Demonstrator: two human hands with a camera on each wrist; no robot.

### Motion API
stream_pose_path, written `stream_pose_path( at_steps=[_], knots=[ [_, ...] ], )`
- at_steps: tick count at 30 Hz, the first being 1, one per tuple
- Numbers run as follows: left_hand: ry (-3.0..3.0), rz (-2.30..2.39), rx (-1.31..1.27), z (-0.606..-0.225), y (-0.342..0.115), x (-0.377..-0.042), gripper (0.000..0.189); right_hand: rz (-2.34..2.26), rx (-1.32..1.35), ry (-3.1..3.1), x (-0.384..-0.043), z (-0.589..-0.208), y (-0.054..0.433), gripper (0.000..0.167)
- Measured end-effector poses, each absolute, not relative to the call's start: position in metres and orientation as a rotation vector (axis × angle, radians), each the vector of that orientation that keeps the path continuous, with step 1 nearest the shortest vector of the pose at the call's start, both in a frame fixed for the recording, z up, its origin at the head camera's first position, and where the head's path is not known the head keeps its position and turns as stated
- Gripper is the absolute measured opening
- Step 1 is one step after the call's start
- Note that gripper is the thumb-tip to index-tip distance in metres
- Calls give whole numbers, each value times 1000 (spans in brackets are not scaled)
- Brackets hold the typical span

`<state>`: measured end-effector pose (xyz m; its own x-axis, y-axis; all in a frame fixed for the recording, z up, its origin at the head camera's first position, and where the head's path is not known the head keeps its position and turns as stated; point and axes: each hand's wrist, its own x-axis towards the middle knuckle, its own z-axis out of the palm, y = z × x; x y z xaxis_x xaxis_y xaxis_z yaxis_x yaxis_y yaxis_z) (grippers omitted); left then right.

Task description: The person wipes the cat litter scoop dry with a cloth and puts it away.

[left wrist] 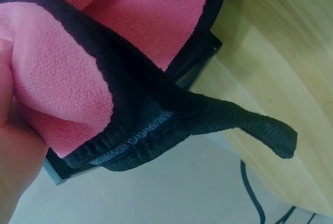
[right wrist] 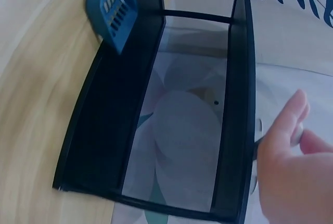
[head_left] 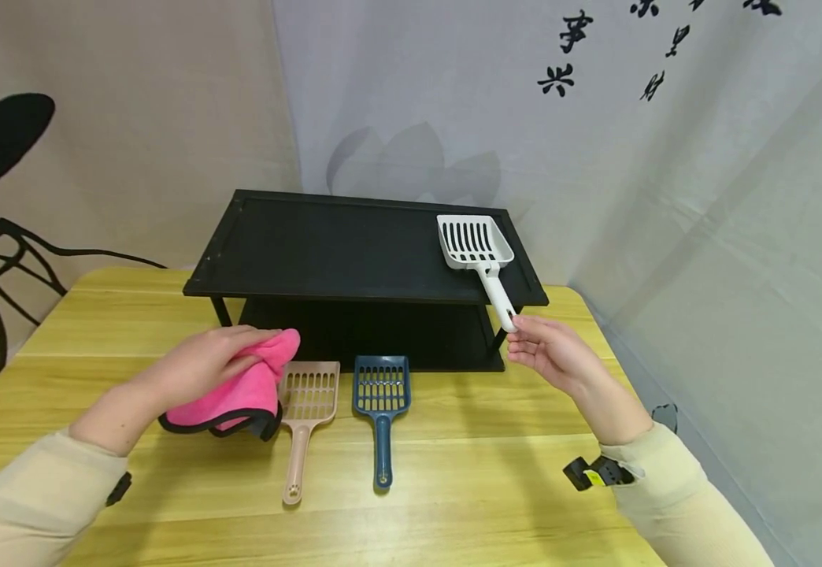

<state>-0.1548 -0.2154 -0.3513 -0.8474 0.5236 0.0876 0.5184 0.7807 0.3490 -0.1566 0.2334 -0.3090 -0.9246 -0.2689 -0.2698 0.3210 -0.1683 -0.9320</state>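
Observation:
A pink cloth with black edging (head_left: 241,394) hangs bunched from my left hand (head_left: 201,362), which grips it over the table's left part. In the left wrist view the cloth (left wrist: 62,73) fills much of the frame, a black loop dangling from its edge. With thumb and fingertips my right hand (head_left: 549,350) pinches the handle end of a white slotted litter scoop (head_left: 478,240). The scoop's head is over the right end of the black shelf's top (head_left: 340,244). A beige scoop (head_left: 308,394) lies beside the cloth, partly overlapped by it, and a blue scoop (head_left: 381,386) lies to its right.
The two-tier black shelf stands at the back of the wooden table (head_left: 453,488), its lower board (head_left: 411,331) near the scoops' heads. A fabric curtain (head_left: 397,94) hangs behind. A black cable (head_left: 106,253) runs along the back left.

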Motion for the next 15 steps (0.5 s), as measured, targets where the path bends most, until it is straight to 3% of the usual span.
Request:
stream_pose_path(
  at_steps=[6, 15],
  knots=[
    [2925, 651, 749, -353, -215, -156, 50, -2135, 130, 1761, -166, -307, 222, 9],
    [2935, 728, 748, -356, -222, -160, 37, -2104, 163, 1759, -164, -308, 218, 11]
  ],
)
